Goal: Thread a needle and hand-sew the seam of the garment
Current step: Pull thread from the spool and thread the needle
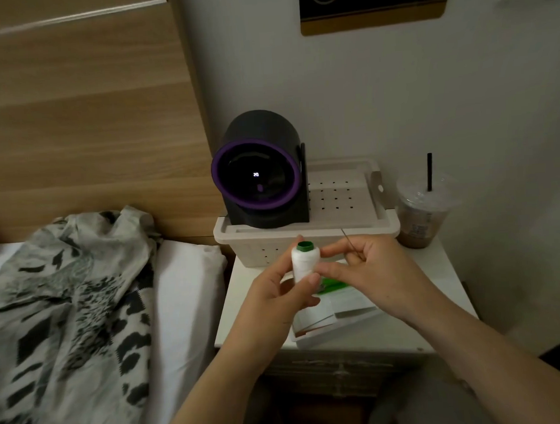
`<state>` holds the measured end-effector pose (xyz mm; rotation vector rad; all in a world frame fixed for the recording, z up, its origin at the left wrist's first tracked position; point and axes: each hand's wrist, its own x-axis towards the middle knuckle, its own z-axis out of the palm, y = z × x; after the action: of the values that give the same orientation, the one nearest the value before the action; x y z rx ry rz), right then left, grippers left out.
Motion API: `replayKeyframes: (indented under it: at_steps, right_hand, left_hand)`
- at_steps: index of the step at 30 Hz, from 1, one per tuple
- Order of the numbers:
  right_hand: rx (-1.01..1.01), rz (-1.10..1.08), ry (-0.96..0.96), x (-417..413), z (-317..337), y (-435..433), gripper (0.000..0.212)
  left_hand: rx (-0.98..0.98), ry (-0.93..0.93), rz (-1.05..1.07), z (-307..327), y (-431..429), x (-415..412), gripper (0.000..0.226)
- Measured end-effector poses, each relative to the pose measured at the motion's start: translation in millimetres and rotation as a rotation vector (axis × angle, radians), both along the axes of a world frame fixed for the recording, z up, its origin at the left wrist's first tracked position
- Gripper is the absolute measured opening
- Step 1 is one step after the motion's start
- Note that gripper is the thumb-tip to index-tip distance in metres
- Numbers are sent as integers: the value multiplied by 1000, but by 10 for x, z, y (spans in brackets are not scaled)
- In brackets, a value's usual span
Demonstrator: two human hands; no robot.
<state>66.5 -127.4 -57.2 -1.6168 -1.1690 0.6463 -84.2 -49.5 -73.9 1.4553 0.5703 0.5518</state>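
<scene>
Thread spool (305, 261), white on a green core: upright above the nightstand (446, 267), gripped by the curled fingers of the left hand (277, 294); right hand (374, 271) curled round the needle (349, 242), thumb and forefinger at the spool's side; garment (64, 290), patterned, crumpled on the bed (184, 283), well apart.

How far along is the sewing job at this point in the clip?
Done: the spool of white thread and the needle are picked up. In hand: the left hand grips the spool while the right hand pinches the needle, its fingertips at the spool, apparently seeking the thread end. Left: no thread shows at the needle; the patterned garment lies on the bed, untouched, so threading and sewing remain.
</scene>
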Motion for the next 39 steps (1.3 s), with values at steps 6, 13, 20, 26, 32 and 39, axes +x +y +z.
replayKeyframes:
  at_steps: [6, 13, 20, 26, 32, 39]
  right_hand:
    - [61, -65, -44, 12, 13, 6, 11]
    - [73, 13, -73, 10, 37, -9, 10]
    - [61, -17, 127, 44, 46, 4, 12]
    - [126, 23, 98, -3, 91, 15, 15]
    - [163, 73, -131, -9, 193, 41, 18]
    - [195, 5, -222, -33, 222, 75, 20]
  left_hand:
    - [143, 40, 54, 95, -23, 22, 51]
    - [-68, 19, 101, 81, -27, -8, 61]
    - [-582, -217, 25, 119, -10, -63, 32]
    - [-521, -186, 19, 113, -5, -70, 28]
    - [-207, -62, 106, 108, -2, -67, 31]
    - [3, 9, 223, 114, -5, -39, 43]
